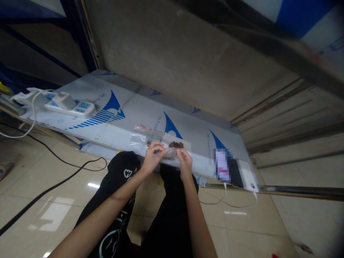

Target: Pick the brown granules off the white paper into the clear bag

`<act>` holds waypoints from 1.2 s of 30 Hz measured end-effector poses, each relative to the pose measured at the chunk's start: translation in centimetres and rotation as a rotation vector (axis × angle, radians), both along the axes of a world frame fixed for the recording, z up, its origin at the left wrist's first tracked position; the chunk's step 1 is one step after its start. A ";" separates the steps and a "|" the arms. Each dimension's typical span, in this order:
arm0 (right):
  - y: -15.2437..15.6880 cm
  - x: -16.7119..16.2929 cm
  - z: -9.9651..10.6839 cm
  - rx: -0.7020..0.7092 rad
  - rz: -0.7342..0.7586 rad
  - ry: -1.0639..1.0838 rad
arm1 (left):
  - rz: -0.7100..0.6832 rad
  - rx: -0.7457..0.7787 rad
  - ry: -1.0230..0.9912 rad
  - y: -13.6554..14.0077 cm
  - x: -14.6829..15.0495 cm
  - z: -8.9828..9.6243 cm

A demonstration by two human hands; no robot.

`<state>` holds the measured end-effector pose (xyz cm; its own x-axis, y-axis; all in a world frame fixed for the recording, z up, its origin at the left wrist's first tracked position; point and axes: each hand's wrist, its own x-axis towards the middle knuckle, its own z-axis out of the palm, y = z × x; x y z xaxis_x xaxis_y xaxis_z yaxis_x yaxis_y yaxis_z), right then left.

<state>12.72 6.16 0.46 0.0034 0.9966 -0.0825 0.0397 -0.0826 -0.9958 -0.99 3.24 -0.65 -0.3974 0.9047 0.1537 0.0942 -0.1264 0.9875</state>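
My left hand (153, 154) is at the near edge of the bench, thumb and fingertips brought together. To its right, my right hand (185, 159) also has its thumb and index finger pinched. Whatever lies between the fingertips of either hand is too small to make out. Just beyond them is a small heap of dark brown beads or similar small pieces (176, 144), resting on a pale sheet or bag (187, 145). A clear plastic bag (137, 140) lies left of the heap, and a small packet with reddish edging (143, 127) sits behind it.
The bench top (134, 107) wears printed protective film. At its left end lie a power strip (83, 109) and a plugged-in white adapter (63, 101). A lit phone (222, 165) and a white power bank (247, 175) with cables occupy the right end. A black cable (53, 191) crosses the floor.
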 end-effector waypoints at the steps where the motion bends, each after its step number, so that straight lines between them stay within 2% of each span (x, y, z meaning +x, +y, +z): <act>1: 0.0 0.0 0.0 0.003 0.001 0.002 | -0.004 0.002 -0.008 0.0 0.0 0.0; 8: 0.1 -0.3 0.2 -0.017 -0.041 0.002 | -0.004 -0.005 -0.065 0.0 0.3 0.4; 14: 0.1 -0.3 0.6 -0.030 -0.078 0.010 | 0.035 -0.068 -0.096 -0.1 0.3 0.9; 19: 0.1 -0.4 0.7 -0.018 -0.071 0.003 | 0.019 -0.050 -0.038 -0.1 0.2 1.0; 27: 0.2 -0.1 -0.2 -0.009 -0.065 0.001 | 0.072 -0.024 -0.032 0.1 0.0 0.4; 36: 0.1 -0.3 0.2 -0.017 -0.055 0.026 | 0.062 -0.030 -0.015 0.0 -0.2 0.6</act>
<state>12.44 6.26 0.67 0.0559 0.9934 -0.0999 0.0090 -0.1006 -0.9949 -1.22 3.22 0.00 -0.4548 0.8824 0.1205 0.0862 -0.0911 0.9921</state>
